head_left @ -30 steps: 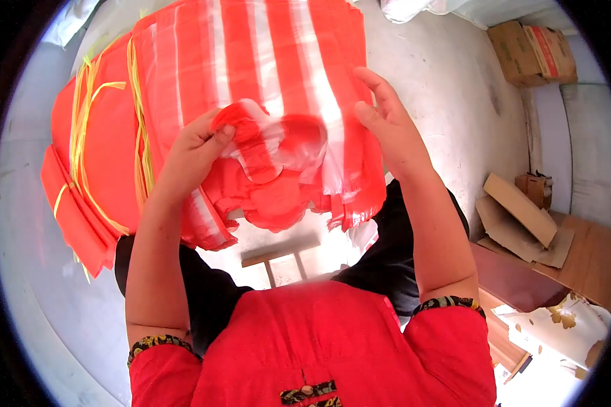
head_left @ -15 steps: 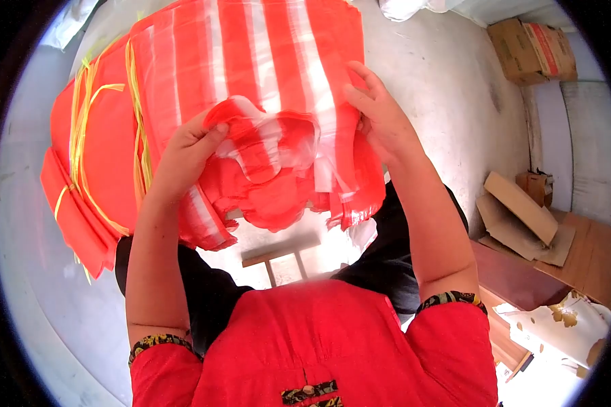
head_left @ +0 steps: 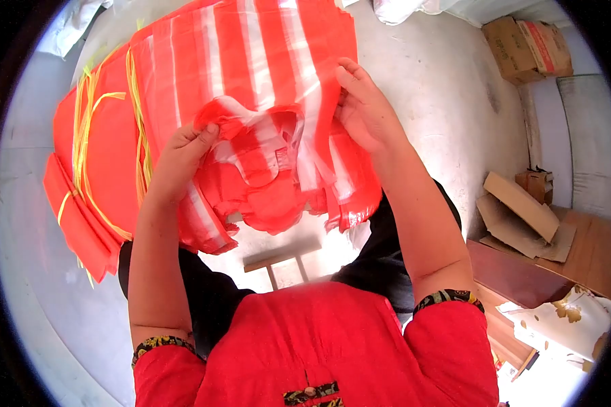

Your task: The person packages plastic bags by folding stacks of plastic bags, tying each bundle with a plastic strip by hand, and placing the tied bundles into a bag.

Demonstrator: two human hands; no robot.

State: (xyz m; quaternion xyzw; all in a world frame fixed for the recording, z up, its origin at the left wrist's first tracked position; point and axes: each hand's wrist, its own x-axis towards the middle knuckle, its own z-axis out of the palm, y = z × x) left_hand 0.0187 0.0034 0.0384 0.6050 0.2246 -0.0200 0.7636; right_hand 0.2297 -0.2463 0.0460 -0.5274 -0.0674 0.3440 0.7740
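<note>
Both arms [head_left: 157, 264] reach forward, the left hand [head_left: 189, 146] pinched, the right hand [head_left: 364, 112] loosely curved.

Red top, patterned sleeve bands [head_left: 448, 298], black trousers [head_left: 377, 247].

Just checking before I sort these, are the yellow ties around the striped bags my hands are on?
No, the yellow ties lie left of the striped bags, around plain red plastic.

No text can be read: the print on the cardboard box [head_left: 523, 51] at upper right and the small mark on the striped plastic [head_left: 256, 152] near centre are too blurred
</note>
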